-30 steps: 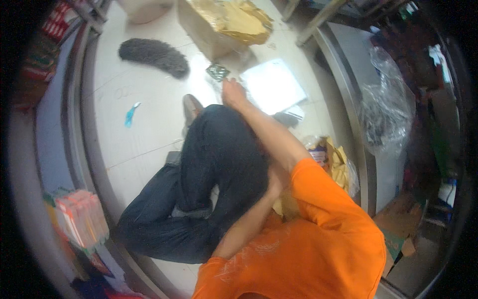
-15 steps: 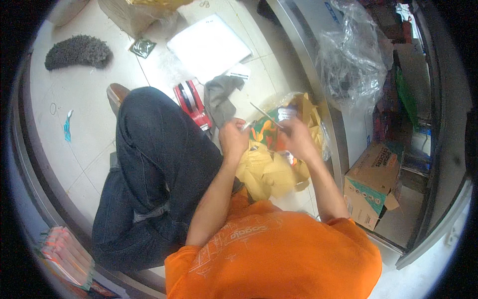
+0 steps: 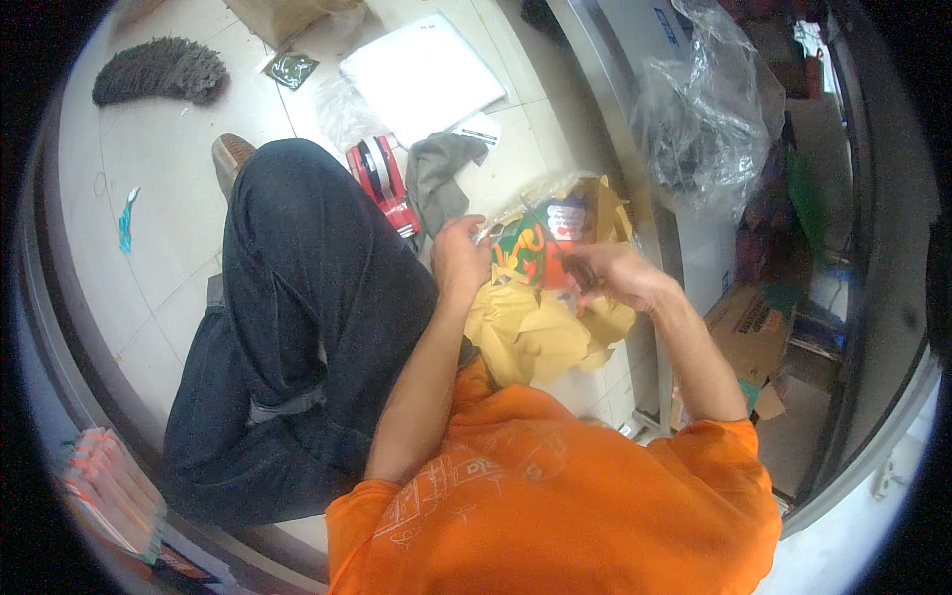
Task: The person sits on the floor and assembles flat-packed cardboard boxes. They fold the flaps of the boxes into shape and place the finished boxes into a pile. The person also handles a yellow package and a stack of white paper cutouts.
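"Two hands are at work: how does each grip stand?"

"Left hand (image 3: 461, 260): fingertips drawn narrow at the left edge of the packet (image 3: 518, 246); whether they pinch it cannot be told. Right hand (image 3: 620, 276): fingers curled round the dark handles of what appear to be scissors (image 3: 578, 270), beside the packet's right part."

"And where does the packet lie?"

"On the floor (image 3: 169, 283), green and orange, among crumpled yellow paper (image 3: 526, 332)."

"What could go wrong from here?"

"In judgement, the point could slip toward the left fingers, since both hands share one small, yielding bundle. The packet might also be pierced, as loose wrapping hides its edges and the paper gives little firm support."

"Describe the surface and room."

"Pale, glossy tiles, bounded at the right by a metal rail (image 3: 605, 104). Beyond the bundle lie a grey cloth (image 3: 439, 177), a red pouch (image 3: 385, 183) and a white flat pack (image 3: 421, 79); farther left, a dark fuzzy piece (image 3: 161, 74). At right, a clear plastic bag (image 3: 699, 119) stands above a cardboard box (image 3: 746, 332) in this view."
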Tool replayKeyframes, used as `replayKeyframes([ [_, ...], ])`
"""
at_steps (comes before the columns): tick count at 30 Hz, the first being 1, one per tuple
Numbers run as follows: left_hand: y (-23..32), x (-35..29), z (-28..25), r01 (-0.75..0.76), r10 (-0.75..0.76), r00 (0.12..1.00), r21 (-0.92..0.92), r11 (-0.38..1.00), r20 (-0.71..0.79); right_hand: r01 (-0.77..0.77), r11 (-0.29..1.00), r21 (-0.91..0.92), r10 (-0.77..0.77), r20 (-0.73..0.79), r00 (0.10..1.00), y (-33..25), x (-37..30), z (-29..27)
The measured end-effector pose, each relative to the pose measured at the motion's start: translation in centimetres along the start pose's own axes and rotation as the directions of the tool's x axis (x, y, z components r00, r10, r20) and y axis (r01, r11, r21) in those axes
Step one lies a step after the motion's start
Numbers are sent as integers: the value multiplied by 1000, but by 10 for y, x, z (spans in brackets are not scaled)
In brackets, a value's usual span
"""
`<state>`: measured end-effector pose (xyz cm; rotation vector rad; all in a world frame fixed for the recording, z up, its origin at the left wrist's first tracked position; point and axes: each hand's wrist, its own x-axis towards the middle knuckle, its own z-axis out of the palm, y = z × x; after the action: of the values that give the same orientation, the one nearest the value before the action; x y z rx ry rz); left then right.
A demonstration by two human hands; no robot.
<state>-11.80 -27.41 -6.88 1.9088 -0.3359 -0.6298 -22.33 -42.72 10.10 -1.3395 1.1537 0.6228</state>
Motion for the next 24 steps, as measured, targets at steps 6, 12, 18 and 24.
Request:
replayKeyframes([
  [6,5,-5,-2,-136,134,989,26,990,63,-151,933,-327,214,165,963,-29,5,-3],
  [12,9,-12,-9,-131,128,988,30,991,84,-388,846,-364,453,108,885,-67,44,24],
  [18,12,-10,-14,-47,46,994,11,999,96,-368,776,-512,467,73,881,-100,57,30],
  [24,4,-14,-9,-92,98,991,-76,993,87,-464,751,-469,558,77,826,-90,91,37],
])
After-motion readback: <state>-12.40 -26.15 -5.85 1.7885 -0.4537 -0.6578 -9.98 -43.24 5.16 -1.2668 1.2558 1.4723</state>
